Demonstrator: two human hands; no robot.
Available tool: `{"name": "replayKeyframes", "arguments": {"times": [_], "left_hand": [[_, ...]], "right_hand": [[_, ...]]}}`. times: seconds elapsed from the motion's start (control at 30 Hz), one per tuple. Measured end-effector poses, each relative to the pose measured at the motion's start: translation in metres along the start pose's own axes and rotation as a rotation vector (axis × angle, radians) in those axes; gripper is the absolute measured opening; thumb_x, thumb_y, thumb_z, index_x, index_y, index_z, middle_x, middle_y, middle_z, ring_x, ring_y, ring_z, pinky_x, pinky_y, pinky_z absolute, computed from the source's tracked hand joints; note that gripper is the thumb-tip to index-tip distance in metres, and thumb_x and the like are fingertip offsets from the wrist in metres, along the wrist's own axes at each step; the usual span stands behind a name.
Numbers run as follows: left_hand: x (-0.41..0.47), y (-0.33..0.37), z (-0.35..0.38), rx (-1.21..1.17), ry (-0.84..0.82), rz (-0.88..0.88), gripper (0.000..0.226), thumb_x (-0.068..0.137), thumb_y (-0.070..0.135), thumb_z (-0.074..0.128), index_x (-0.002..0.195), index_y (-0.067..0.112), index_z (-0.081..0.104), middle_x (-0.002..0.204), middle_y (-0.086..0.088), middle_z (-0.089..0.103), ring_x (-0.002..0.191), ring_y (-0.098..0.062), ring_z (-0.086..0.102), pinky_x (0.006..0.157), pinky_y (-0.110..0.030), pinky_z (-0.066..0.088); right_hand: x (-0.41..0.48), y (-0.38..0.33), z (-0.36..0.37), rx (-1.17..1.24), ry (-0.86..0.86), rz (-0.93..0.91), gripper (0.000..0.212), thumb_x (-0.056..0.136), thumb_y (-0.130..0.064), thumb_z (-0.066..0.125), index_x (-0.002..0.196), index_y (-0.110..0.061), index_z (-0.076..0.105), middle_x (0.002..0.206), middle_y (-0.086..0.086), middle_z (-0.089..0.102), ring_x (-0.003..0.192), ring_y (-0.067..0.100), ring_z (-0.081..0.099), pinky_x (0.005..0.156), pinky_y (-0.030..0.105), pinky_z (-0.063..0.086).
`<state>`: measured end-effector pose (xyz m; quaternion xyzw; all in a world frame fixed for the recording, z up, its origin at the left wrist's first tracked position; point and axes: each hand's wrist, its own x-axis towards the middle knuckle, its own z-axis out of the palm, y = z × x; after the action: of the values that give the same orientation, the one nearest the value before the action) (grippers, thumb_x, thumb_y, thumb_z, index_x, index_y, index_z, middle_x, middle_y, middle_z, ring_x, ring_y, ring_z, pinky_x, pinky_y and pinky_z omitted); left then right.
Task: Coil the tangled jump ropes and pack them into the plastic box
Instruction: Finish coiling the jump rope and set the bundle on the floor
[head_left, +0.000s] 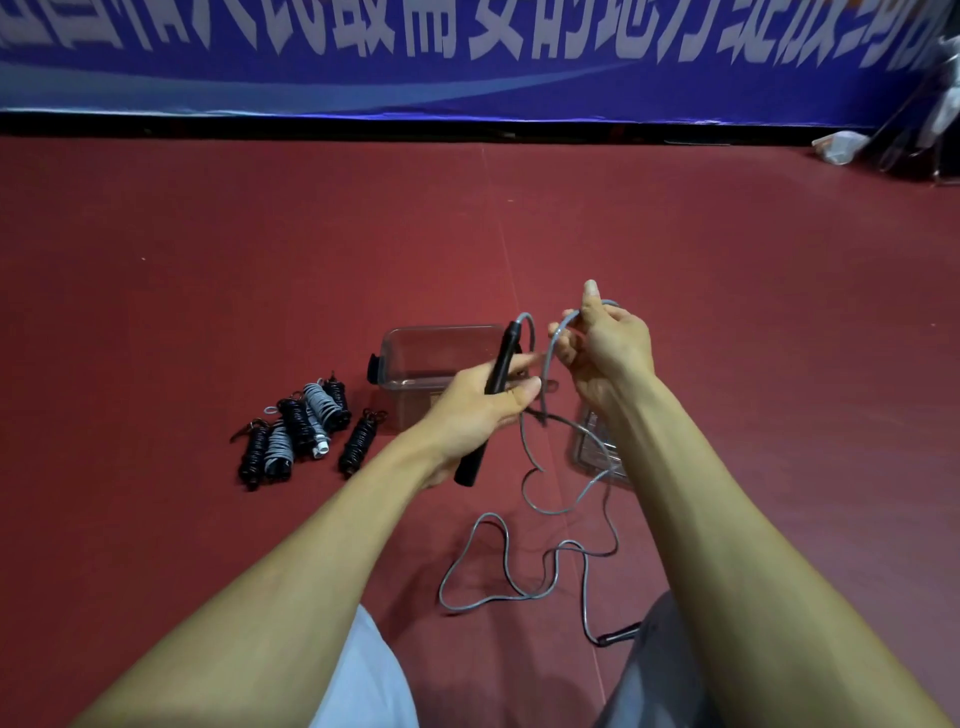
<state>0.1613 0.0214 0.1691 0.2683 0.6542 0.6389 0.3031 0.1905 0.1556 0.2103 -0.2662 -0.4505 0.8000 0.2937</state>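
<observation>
Fingers of the left hand (478, 410) are wrapped round a black handle (488, 405) of the jump rope; the right hand (605, 348) pinches the grey cord (550, 353) just beyond it. Slack cord (498, 551) loops on the red floor (208, 260) below the grip, ending in a second handle (618, 635). Behind the hands sits the clear plastic box (415, 358); its lid (592, 447) lies under the right wrist. Left of the grip lie coiled ropes (301, 431). The blue banner (467, 52) carries white characters, cut off and unreadable.
</observation>
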Motion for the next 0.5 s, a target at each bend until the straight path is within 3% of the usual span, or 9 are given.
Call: {"name": "replayKeyframes", "arguments": {"times": [0.1,0.2,0.3,0.4,0.5], "left_hand": [[-0.001,-0.002,0.003,0.059,0.000,0.024,0.025,0.097,0.015,0.057,0.121,0.020,0.062,0.111,-0.006,0.070,0.103,-0.007,0.066,0.096,-0.025,0.050],[0.000,-0.004,0.002,0.144,0.069,0.016,0.017,0.097,0.014,0.059,0.110,0.012,0.068,0.102,-0.010,0.070,0.093,-0.013,0.065,0.090,-0.027,0.051],[0.000,-0.004,0.001,0.213,0.198,0.043,0.014,0.096,0.009,0.059,0.097,0.000,0.069,0.081,-0.007,0.069,0.068,-0.003,0.065,0.070,-0.015,0.051],[-0.001,0.003,-0.001,0.050,0.287,0.015,0.015,0.097,0.008,0.057,0.086,0.005,0.066,0.073,-0.008,0.066,0.065,-0.017,0.067,0.068,-0.029,0.058],[-0.001,0.010,-0.006,-0.095,0.394,-0.006,0.014,0.098,0.011,0.057,0.087,0.008,0.066,0.077,-0.010,0.069,0.069,-0.022,0.071,0.066,-0.031,0.061]], "right_hand": [[-0.001,-0.003,-0.002,0.049,-0.047,0.057,0.033,0.100,-0.019,0.053,0.072,-0.004,0.046,0.064,0.009,0.047,0.042,0.014,0.062,0.044,0.019,0.052],[0.001,-0.006,-0.004,0.081,-0.057,0.049,0.030,0.098,-0.015,0.055,0.071,-0.003,0.048,0.063,0.009,0.047,0.048,0.017,0.067,0.047,0.019,0.053],[0.002,-0.010,-0.005,0.118,-0.057,0.021,0.028,0.098,-0.014,0.055,0.073,-0.002,0.049,0.063,0.009,0.049,0.053,0.018,0.069,0.049,0.018,0.053],[0.003,-0.009,-0.007,0.096,-0.101,-0.010,0.021,0.098,-0.010,0.054,0.079,-0.002,0.052,0.065,0.008,0.056,0.056,0.019,0.069,0.058,0.024,0.059],[0.002,-0.001,-0.007,-0.158,-0.166,-0.061,0.009,0.100,-0.007,0.050,0.091,-0.005,0.051,0.073,0.010,0.060,0.053,0.017,0.064,0.060,0.027,0.057]]}}
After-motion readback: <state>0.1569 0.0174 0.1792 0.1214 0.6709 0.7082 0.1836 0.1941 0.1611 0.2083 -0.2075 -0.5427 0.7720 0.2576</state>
